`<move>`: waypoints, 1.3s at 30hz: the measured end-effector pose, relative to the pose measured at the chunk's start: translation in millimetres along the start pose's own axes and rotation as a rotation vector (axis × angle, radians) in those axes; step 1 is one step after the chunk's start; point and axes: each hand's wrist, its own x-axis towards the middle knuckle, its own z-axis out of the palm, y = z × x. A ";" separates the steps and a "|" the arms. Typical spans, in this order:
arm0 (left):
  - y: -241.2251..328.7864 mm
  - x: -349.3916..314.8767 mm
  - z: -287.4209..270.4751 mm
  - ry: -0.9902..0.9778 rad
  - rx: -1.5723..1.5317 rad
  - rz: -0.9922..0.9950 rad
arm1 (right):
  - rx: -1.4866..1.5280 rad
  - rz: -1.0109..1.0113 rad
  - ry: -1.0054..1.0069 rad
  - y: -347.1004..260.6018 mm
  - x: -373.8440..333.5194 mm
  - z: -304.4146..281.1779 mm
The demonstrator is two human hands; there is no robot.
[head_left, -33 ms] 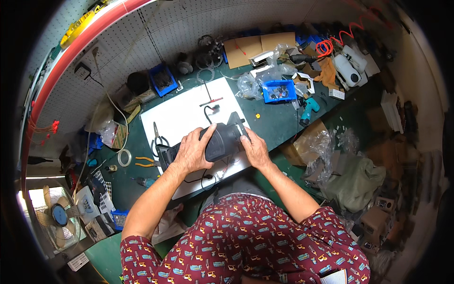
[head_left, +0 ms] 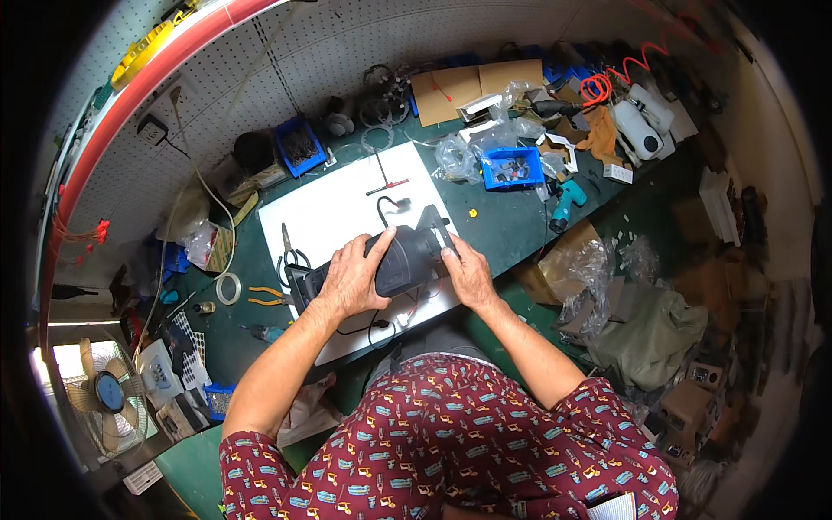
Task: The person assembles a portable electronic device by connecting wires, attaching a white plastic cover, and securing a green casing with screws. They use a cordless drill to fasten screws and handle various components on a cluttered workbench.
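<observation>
A bulky black plastic device [head_left: 407,264], its exact kind unclear, is between my two hands over a white board [head_left: 303,208]. My left hand [head_left: 354,276] wraps over its body, thumb and fingers spread around the casing. Fingers of my right hand [head_left: 469,270] close on the flat black end piece at its right. A short black cord with a plug [head_left: 400,204] lies beyond the device. Past that rests a T-handle tool [head_left: 386,185]. Scissors [head_left: 293,253] with dark handles lie left of the device. Thin wires [head_left: 412,305] show below it; its underside is hidden.
Orange-handled pliers [head_left: 267,296] and a tape roll [head_left: 229,289] lie on the green bench at left. Blue bins [head_left: 513,184], a teal power drill [head_left: 568,204] and plastic bags occupy the right. A fan [head_left: 108,392] stands lower left; cartons and cloth fill the lower right.
</observation>
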 end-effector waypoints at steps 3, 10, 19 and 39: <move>2.6 2.9 -2.9 -0.033 0.005 -0.052 | 0.038 -0.004 -0.014 3.6 4.9 -7.1; 15.8 27.9 17.3 -0.176 0.158 -0.108 | 0.142 0.064 -0.082 16.4 10.5 -26.4; 21.4 40.4 25.2 -0.230 0.220 -0.147 | 0.138 0.037 -0.072 28.1 11.9 -38.3; 8.0 38.0 23.3 -0.189 0.111 -0.028 | 0.272 0.679 0.383 128.1 -31.2 128.1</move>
